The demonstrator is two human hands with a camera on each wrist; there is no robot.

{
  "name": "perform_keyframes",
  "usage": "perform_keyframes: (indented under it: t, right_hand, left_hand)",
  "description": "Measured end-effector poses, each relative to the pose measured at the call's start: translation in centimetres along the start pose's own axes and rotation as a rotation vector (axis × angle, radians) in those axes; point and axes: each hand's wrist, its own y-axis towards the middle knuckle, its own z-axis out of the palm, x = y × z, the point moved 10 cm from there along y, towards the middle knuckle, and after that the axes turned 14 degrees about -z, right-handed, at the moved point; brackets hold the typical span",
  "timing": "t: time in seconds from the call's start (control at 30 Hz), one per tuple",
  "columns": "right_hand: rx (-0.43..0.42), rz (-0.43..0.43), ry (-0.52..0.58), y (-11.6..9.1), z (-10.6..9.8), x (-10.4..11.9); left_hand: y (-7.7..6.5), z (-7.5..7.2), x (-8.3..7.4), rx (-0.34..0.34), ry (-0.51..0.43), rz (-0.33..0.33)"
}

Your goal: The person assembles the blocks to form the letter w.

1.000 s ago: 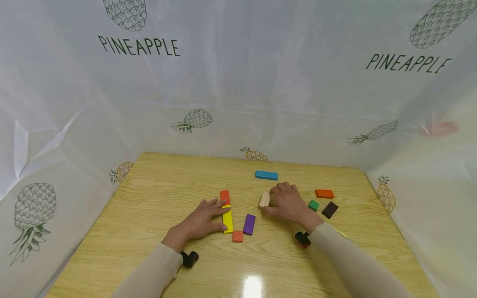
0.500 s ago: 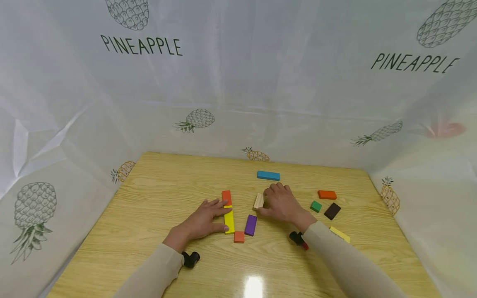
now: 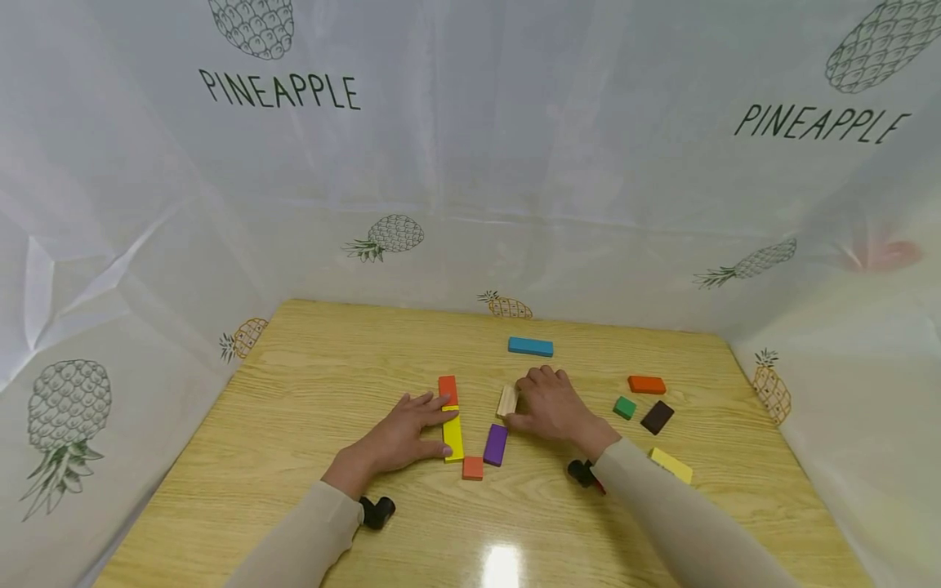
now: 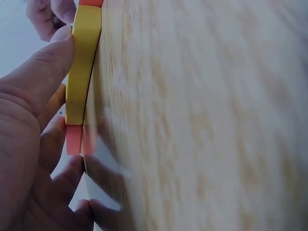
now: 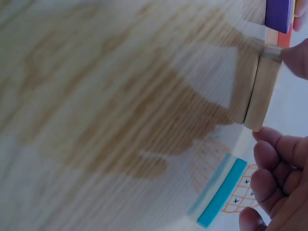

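My left hand [image 3: 395, 437] lies with spread fingers on a yellow block [image 3: 454, 441] and a red block [image 3: 448, 385] set end to end on the table. In the left wrist view the thumb touches the yellow block [image 4: 83, 67]. My right hand [image 3: 553, 410] pinches a plain wood block [image 3: 506, 402] at its two ends, thumb at the near end and index finger at the far one. The wood block stands just beyond the purple block [image 3: 496, 445], close to its far end. A small orange-red square block [image 3: 473, 469] lies between the yellow and purple blocks' near ends.
A blue block [image 3: 531, 347] lies at the back. To the right are an orange block [image 3: 647, 385], a green one [image 3: 625, 407], a dark brown one [image 3: 657, 417] and a yellow one [image 3: 671, 465]. A red piece is mostly hidden by the right wrist camera [image 3: 581, 473].
My right hand has slid the wood block left and slightly nearer, to beside the purple block's far end. The left hand stays where it was.
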Motion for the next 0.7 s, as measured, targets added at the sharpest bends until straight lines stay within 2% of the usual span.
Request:
perform_keyframes:
  t: [0.4,0.7]
  right_hand:
    - [0.028,-0.012,0.057,-0.35,0.05,0.35]
    - [0.038,-0.026,0.051,-0.39,0.21,0.71]
  left_hand:
    - [-0.01,-0.01,-0.05,0.008,-0.001,-0.006]
    - [-0.06,0.00,-0.15,0.005,0.004,-0.002]
